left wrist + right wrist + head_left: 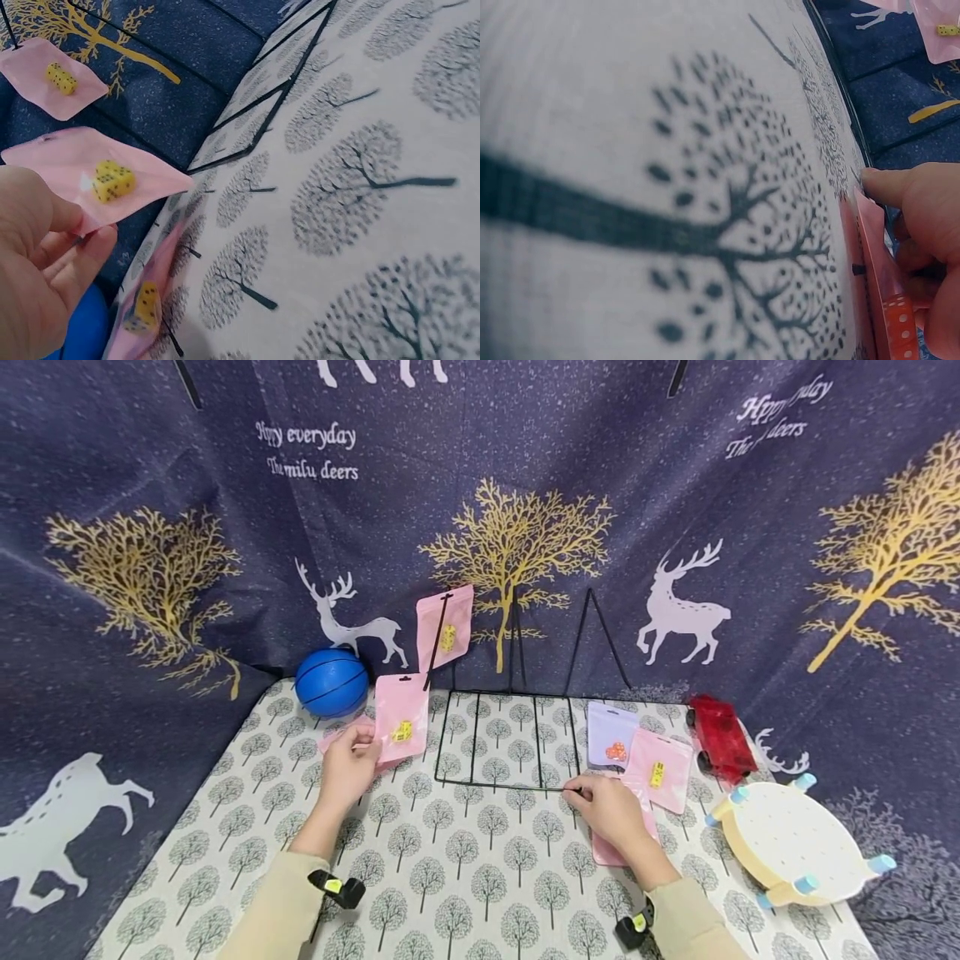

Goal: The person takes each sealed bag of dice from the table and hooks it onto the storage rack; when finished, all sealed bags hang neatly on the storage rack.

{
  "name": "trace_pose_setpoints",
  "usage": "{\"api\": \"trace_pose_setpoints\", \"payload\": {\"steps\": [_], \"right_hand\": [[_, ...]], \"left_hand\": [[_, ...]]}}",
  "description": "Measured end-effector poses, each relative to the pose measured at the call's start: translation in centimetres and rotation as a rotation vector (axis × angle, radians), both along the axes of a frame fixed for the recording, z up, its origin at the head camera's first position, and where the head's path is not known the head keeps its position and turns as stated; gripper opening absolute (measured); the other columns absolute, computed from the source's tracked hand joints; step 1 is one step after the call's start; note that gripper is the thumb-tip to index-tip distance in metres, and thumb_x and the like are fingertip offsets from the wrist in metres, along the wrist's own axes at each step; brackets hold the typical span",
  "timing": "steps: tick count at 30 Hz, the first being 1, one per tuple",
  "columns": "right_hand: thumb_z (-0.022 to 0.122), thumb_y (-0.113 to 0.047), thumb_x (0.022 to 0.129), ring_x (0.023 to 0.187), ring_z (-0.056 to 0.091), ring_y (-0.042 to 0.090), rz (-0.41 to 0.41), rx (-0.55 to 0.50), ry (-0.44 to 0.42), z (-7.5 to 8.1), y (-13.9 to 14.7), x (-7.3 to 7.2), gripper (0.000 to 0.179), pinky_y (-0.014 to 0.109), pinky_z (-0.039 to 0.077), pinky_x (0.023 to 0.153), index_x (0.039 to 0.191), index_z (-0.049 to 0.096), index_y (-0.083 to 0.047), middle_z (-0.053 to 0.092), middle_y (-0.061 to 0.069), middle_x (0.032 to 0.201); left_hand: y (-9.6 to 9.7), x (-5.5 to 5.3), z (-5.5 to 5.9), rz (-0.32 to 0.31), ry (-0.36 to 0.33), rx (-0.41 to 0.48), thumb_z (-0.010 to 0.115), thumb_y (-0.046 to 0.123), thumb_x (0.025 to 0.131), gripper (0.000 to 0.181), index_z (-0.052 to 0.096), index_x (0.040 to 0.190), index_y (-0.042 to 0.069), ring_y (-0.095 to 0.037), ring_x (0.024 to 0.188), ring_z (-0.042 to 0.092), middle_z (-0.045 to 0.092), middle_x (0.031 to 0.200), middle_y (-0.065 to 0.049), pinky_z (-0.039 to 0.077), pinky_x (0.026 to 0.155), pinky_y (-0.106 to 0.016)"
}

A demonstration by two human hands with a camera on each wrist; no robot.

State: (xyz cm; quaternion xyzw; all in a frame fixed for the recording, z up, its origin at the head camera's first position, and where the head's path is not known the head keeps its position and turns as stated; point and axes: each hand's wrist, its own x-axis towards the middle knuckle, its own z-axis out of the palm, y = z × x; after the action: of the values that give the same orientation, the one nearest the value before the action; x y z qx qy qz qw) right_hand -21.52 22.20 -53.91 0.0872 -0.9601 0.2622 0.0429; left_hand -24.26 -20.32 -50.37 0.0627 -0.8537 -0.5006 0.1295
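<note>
My left hand [351, 760] pinches the lower edge of a pink zip pouch [391, 702] with yellow dice in its window, holding it upright. Another pink pouch [161, 274] with dice lies on the cloth below that hand. A black wire rack [487, 787] stands at the middle back; one pink pouch [428, 618] hangs from its left prong. At the rack's front right corner, my right hand [611, 810] grips the wire between thumb and fingers. Under this hand lies a pink pouch [609, 853], its red dice showing in the right wrist view.
A lavender pouch [603, 727] and a pink pouch [678, 760] lie right of the rack. Behind them is a red toy car [722, 739]. An upturned small stool [795, 843] lies at the right edge, and a blue basketball [332, 683] sits at the back left.
</note>
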Motion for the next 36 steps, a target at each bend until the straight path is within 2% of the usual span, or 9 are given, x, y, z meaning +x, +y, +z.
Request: {"api": "trace_pose_setpoints", "payload": {"steps": [3, 9, 17, 20, 24, 28, 31, 33, 36], "right_hand": [[0.079, -0.030, 0.093, 0.055, 0.047, 0.011, -0.001, 0.001, -0.004, 0.0, 0.0, 0.0, 0.008, 0.033, 0.040, 0.051, 0.101, 0.079, -0.028, 0.052, -0.013, 0.063], [0.079, -0.031, 0.093, 0.054, 0.046, 0.011, -0.006, -0.001, -0.013, -0.1, 0.1, -0.1, 0.010, 0.033, 0.039, 0.051, 0.103, 0.079, -0.028, 0.052, -0.013, 0.063], [0.079, -0.031, 0.093, 0.055, 0.047, 0.012, -0.006, -0.003, -0.013, 0.0, 0.0, 0.0, 0.011, 0.033, 0.040, 0.052, 0.103, 0.079, -0.028, 0.052, -0.012, 0.063], [0.079, -0.031, 0.093, 0.054, 0.046, 0.012, -0.004, -0.003, -0.016, 0.0, 0.0, 0.0, 0.011, 0.033, 0.039, 0.051, 0.103, 0.079, -0.028, 0.052, -0.012, 0.062], [0.079, -0.031, 0.094, 0.053, 0.044, 0.012, -0.002, 0.001, -0.013, -0.1, 0.0, -0.1, 0.010, 0.033, 0.038, 0.050, 0.103, 0.079, -0.028, 0.050, -0.011, 0.061], [0.079, -0.031, 0.093, 0.053, 0.044, 0.012, 0.001, 0.002, -0.007, -0.1, 0.1, -0.1, 0.010, 0.033, 0.038, 0.050, 0.103, 0.079, -0.028, 0.050, -0.012, 0.060], [0.079, -0.031, 0.093, 0.053, 0.044, 0.011, 0.002, 0.003, -0.006, -0.2, 0.1, -0.1, 0.011, 0.032, 0.037, 0.049, 0.104, 0.079, -0.028, 0.050, -0.012, 0.061], [0.079, -0.031, 0.093, 0.053, 0.043, 0.011, 0.002, 0.005, -0.007, -0.2, 0.1, -0.1, 0.011, 0.032, 0.037, 0.049, 0.104, 0.079, -0.028, 0.050, -0.012, 0.060], [0.079, -0.031, 0.093, 0.053, 0.043, 0.011, 0.002, 0.005, -0.006, -0.2, 0.1, 0.0, 0.011, 0.032, 0.037, 0.049, 0.104, 0.079, -0.028, 0.050, -0.011, 0.061]], "left_hand": [[-0.2, 0.5, -0.4, -0.002, 0.054, -0.003, 0.068, 0.008, 0.100, 0.015, 0.068, 0.114, 0.003, -0.029, 0.098, 0.072, 0.072, 0.111, -0.016, 0.055, 0.075, -0.025], [-0.5, 1.5, -0.6, -0.049, 0.153, 0.101, 0.070, 0.003, 0.098, 0.012, 0.069, 0.110, 0.001, -0.025, 0.086, 0.071, 0.072, 0.104, -0.016, 0.057, 0.062, -0.023], [0.2, 3.0, -0.1, -0.107, 0.238, 0.173, 0.072, -0.002, 0.096, 0.010, 0.070, 0.106, -0.002, -0.021, 0.083, 0.072, 0.073, 0.097, -0.018, 0.060, 0.069, -0.024], [0.8, 3.7, 0.4, -0.115, 0.280, 0.167, 0.072, -0.005, 0.095, 0.011, 0.070, 0.105, -0.002, -0.030, 0.082, 0.073, 0.074, 0.096, -0.018, 0.058, 0.064, -0.021], [2.0, 5.1, 2.2, -0.134, 0.356, 0.159, 0.071, -0.013, 0.091, 0.014, 0.069, 0.103, -0.007, -0.036, 0.080, 0.073, 0.074, 0.094, -0.021, 0.057, 0.064, -0.019], [3.1, 6.2, 4.2, -0.150, 0.432, 0.162, 0.070, -0.017, 0.089, 0.014, 0.068, 0.100, -0.009, -0.022, 0.078, 0.073, 0.073, 0.089, -0.021, 0.057, 0.069, -0.018], [3.5, 6.5, 4.9, -0.164, 0.488, 0.175, 0.070, -0.019, 0.088, 0.015, 0.068, 0.099, -0.010, -0.015, 0.078, 0.072, 0.072, 0.086, -0.022, 0.057, 0.070, -0.017], [3.8, 6.5, 5.1, -0.169, 0.519, 0.178, 0.070, -0.019, 0.088, 0.014, 0.068, 0.098, -0.010, -0.010, 0.079, 0.071, 0.072, 0.086, -0.022, 0.056, 0.070, -0.016], [3.8, 5.8, 4.4, -0.161, 0.537, 0.178, 0.071, -0.019, 0.087, 0.016, 0.068, 0.098, -0.008, -0.004, 0.080, 0.069, 0.073, 0.087, -0.021, 0.056, 0.070, -0.016]]}}
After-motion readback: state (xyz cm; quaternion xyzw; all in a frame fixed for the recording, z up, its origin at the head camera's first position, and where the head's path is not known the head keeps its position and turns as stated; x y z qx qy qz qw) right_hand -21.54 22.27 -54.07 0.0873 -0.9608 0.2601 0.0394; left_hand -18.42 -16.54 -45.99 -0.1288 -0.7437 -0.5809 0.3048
